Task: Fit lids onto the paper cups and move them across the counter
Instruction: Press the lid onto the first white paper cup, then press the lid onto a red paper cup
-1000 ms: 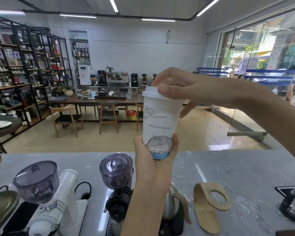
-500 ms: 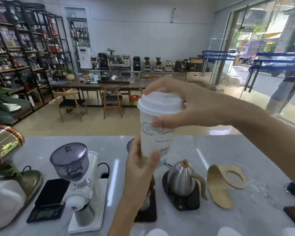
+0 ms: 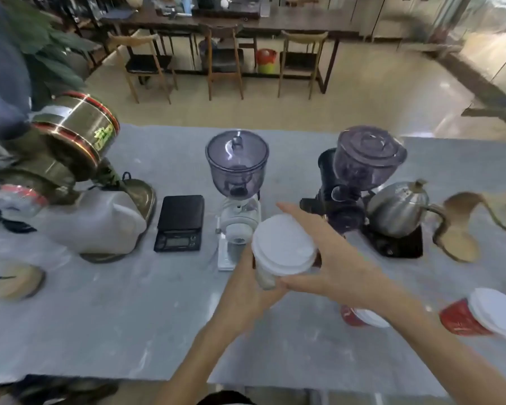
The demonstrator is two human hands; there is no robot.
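Note:
A white paper cup with a white lid on top is held above the grey counter, in front of the white grinder. My left hand wraps around the cup's body from below. My right hand grips the rim of the lid from the right. Two red paper cups with white lids stand at the right: one is partly hidden behind my right forearm, the other is near the right edge.
Behind the cup stand a white grinder, a black grinder, a steel kettle on a black base and a black scale. A brass roaster and white jug fill the left. Wooden holders lie far right.
The view has tilted down to the counter. The cup, held in both hands, has come down from chest height to just above the counter. Two red lidded cups have come into view.

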